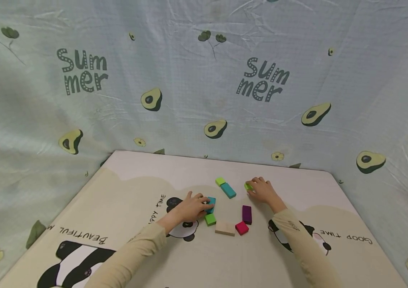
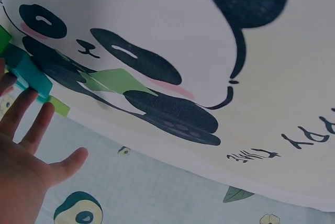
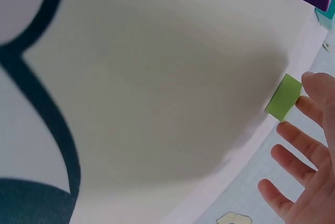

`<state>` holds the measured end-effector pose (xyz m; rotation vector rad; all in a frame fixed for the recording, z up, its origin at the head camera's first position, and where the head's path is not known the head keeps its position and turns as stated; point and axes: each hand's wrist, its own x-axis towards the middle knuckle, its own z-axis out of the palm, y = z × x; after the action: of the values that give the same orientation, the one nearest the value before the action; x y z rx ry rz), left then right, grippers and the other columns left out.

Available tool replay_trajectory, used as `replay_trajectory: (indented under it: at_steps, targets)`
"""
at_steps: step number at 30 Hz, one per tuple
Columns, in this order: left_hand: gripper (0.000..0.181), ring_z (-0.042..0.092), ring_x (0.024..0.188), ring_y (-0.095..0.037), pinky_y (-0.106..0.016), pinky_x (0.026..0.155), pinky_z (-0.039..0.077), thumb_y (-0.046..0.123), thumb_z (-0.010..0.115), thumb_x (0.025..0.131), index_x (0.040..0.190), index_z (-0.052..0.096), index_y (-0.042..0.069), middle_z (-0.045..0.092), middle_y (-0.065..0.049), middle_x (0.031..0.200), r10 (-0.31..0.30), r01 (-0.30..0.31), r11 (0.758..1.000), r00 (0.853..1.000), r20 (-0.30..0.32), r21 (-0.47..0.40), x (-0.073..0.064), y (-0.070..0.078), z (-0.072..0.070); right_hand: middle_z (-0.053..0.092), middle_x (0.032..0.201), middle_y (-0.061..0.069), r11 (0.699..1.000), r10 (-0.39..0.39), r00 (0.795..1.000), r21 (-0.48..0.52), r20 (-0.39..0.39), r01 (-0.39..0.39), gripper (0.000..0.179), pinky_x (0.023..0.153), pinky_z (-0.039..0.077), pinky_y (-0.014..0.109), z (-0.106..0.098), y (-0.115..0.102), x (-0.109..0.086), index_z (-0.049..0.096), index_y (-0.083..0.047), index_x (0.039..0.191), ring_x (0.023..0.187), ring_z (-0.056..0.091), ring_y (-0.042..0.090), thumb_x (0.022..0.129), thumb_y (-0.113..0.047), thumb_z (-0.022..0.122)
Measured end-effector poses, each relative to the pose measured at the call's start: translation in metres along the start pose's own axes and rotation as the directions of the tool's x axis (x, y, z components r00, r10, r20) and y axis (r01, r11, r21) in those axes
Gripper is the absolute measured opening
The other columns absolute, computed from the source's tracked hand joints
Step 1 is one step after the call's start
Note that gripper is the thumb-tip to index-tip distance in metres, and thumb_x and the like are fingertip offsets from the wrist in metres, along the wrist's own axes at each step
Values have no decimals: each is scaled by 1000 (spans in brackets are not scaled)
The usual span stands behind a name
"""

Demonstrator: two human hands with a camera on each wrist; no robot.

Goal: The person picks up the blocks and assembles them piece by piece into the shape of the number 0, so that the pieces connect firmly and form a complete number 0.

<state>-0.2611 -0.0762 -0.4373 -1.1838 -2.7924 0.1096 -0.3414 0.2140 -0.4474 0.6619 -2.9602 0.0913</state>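
My left hand holds a teal block between thumb and fingers, left of the other blocks. In the left wrist view, fingertips lie along the teal block; the thumb is out of view. A bright green block sits just in front of it. At the back right, my right hand pinches a small lime green block. From the right wrist, thumb and index finger meet one end of the lime block, with the other fingers spread apart.
Between the hands, a second lime block touches the end of another teal block. A purple block, a red block and a pale wooden block lie nearer me. A printed cloth hangs behind the table.
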Motion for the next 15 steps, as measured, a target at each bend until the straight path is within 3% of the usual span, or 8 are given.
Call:
replay_trajectory:
  at_steps: [11, 14, 15]
  targets:
    - [43, 44, 118, -25, -60, 93, 33, 44, 38, 93, 127, 51, 23, 52, -4, 126, 41, -46, 991, 998, -40, -124, 2, -8, 14, 56, 103, 12, 1000, -22, 999, -8, -45, 22, 29, 75, 42, 48, 2, -1, -3, 58, -11, 110, 98, 49, 29, 83, -21, 61]
    - [45, 45, 117, -27, -61, 92, 33, 46, 42, 90, 126, 52, 21, 52, -5, 126, 42, -46, 992, 998, -41, -119, 2, -7, 13, 56, 101, 11, 999, -35, 998, -12, -50, 35, 28, 73, 42, 47, 3, -2, -5, 57, -11, 108, 95, 48, 28, 83, -20, 62]
    - [45, 46, 117, -27, -59, 93, 34, 44, 47, 88, 125, 53, 19, 53, -6, 125, 27, -28, 992, 1000, -16, -120, 1, -3, 6, 56, 100, 11, 999, -36, 998, -8, -49, 36, 27, 73, 42, 46, 3, -2, -5, 57, -11, 108, 95, 48, 28, 83, -20, 62]
